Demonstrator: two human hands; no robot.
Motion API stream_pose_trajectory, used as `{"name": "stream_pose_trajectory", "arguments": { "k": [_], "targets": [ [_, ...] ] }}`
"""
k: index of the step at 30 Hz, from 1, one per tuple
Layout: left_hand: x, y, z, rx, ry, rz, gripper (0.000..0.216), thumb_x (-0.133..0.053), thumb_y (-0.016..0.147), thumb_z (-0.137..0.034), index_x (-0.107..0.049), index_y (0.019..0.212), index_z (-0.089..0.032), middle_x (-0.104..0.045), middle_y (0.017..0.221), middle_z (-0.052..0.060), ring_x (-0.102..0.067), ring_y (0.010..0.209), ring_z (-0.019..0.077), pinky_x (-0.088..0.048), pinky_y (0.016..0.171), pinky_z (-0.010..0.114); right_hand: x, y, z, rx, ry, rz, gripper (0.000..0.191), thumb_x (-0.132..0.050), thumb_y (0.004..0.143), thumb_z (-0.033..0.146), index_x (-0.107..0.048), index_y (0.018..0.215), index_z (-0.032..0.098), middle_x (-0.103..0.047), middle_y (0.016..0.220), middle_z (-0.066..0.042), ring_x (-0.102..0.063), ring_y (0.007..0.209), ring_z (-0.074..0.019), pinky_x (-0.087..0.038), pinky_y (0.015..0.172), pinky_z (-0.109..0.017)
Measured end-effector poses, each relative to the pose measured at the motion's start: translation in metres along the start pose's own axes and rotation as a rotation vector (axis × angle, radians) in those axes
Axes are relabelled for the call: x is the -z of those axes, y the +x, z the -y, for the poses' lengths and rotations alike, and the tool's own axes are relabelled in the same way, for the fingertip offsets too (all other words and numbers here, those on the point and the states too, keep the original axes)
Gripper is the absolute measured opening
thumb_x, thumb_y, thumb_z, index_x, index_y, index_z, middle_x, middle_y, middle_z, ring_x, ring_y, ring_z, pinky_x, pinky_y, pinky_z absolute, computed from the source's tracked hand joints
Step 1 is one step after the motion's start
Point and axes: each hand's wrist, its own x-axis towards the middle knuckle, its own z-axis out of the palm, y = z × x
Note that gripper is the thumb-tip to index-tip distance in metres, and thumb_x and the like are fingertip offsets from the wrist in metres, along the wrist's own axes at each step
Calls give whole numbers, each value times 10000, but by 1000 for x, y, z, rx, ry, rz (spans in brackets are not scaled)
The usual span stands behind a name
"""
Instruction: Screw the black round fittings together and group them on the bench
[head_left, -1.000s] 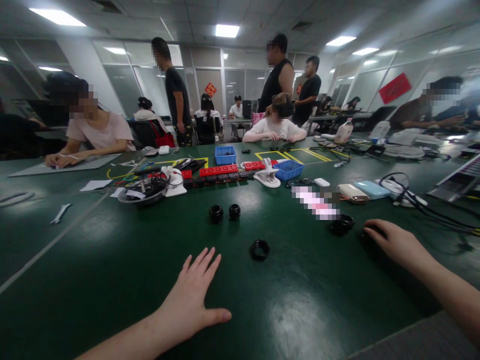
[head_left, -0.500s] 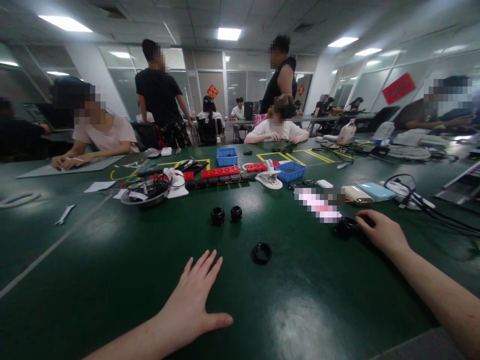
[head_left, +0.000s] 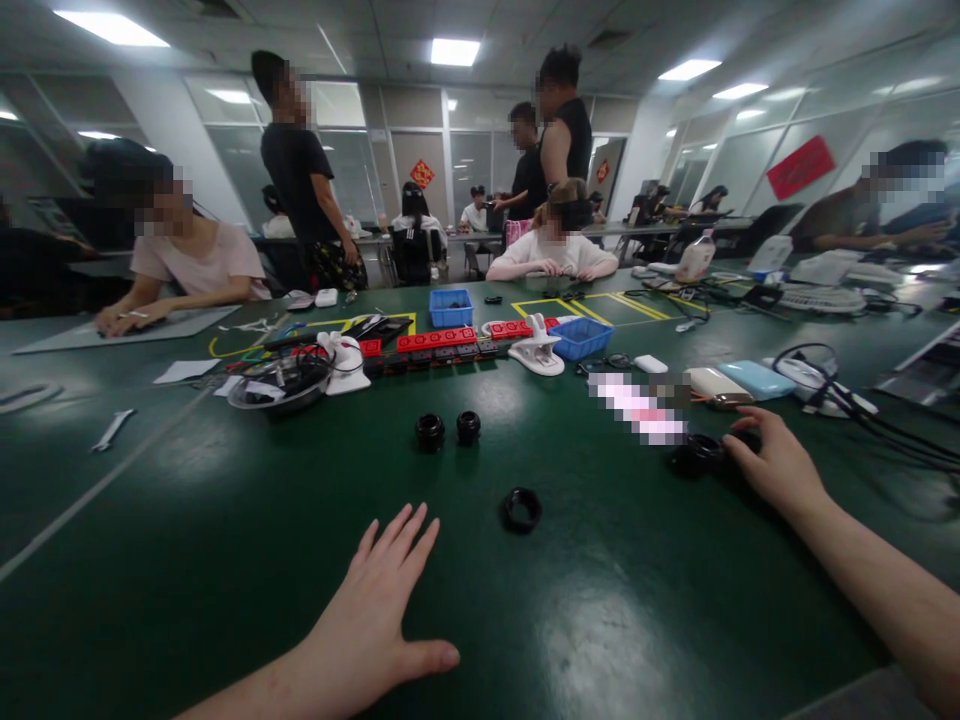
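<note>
My left hand [head_left: 382,600] lies palm down over the table with its fingers spread, holding nothing. A black hex nut [head_left: 520,510] lies flat on the table, beyond and to the right of its fingertips. Farther off, two black cable glands [head_left: 430,432] stand upright side by side. At the right, my right hand [head_left: 776,462] has its thumb and fingers closed around a black round cable gland part [head_left: 747,438], mostly hidden by the fingers. Just left of that hand lie more black round parts [head_left: 697,453], whose exact shape is blurred.
The green table [head_left: 300,500] bears a wrench [head_left: 114,430] at left. Beyond are a bowl of cables [head_left: 277,400], red-and-black strips [head_left: 435,342], white clamps [head_left: 537,350] and blue bins [head_left: 581,338]. Power banks [head_left: 756,380] and black cables [head_left: 870,410] lie beyond my right hand. Several people sit or stand around.
My right hand has shifted slightly right, its fingers still around the black part. My left hand stays spread. The view has shifted a little, and another standing person shows at the back.
</note>
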Motion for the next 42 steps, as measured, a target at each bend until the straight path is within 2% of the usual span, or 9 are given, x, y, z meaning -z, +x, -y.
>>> {"name": "stream_pose_trajectory", "arguments": {
  "k": [5,12,18,22,26,29,31,34,42],
  "targets": [
    [2,0,-2,20,5,17,1038,-474,612,-790,-129,1405,-217,-48,1472,86,-54,1333,326,-83,1041,567,1,-1,-6,12,44,-66,509,-413,806,448,-460,1159,83,-540,959,-132,-495,813,-208,-380,679,-304],
    [-1,-1,-2,14,26,1,1018,-457,628,-789,-136,1406,-216,-54,1473,83,-56,1335,314,-92,1044,557,1,0,-10,87,38,-288,449,-349,797,405,-517,1050,75,-481,831,-105,-438,796,-216,-362,732,-338],
    [-6,1,3,-3,40,-29,1022,-424,629,-807,-127,1407,-214,-46,1474,83,-51,1336,311,-77,1049,548,5,-3,0,259,21,-475,428,-369,772,416,-508,1006,86,-452,814,-113,-408,770,-230,-361,727,-362],
    [-7,-1,3,-2,30,-37,1022,-434,626,-804,-147,1406,-210,-58,1474,89,-55,1333,320,-88,1048,553,2,-25,26,437,53,-550,392,-358,803,386,-486,1033,96,-483,867,-138,-440,775,-242,-355,744,-406],
    [-6,-2,1,-14,6,-63,1004,-456,634,-785,-164,1403,-209,-83,1473,98,-73,1330,334,-104,1045,561,-5,-78,84,788,103,-398,288,-425,781,362,-517,999,198,-545,931,-78,-514,883,-220,-383,805,-364],
    [-7,-3,1,-15,-4,-69,1008,-480,633,-770,-168,1403,-200,-83,1473,106,-70,1330,337,-95,1046,563,-7,-115,133,1200,210,-180,302,-472,774,345,-523,1037,204,-565,964,-66,-522,905,-210,-364,855,-384],
    [-7,-3,1,-17,4,-73,1018,-487,627,-769,-172,1403,-191,-82,1472,111,-63,1332,333,-84,1049,559,-8,-128,160,1209,254,-111,344,-479,784,351,-512,1081,181,-562,1015,-89,-509,948,-225,-356,869,-402],
    [-6,-2,-1,-25,11,-73,1016,-474,631,-774,-172,1403,-186,-78,1472,110,-60,1335,321,-83,1052,550,-11,-131,188,1095,246,-27,365,-464,803,356,-514,1107,161,-564,1067,-111,-497,994,-242,-342,895,-427],
    [-1,-3,-5,-17,12,-53,1017,-492,632,-756,-197,1396,-153,-95,1465,126,-64,1332,330,-71,1055,545,-23,-122,219,1016,179,169,560,-491,791,440,-440,1251,125,-512,1222,-131,-445,1112,-274,-267,986,-475]
  ]
}}
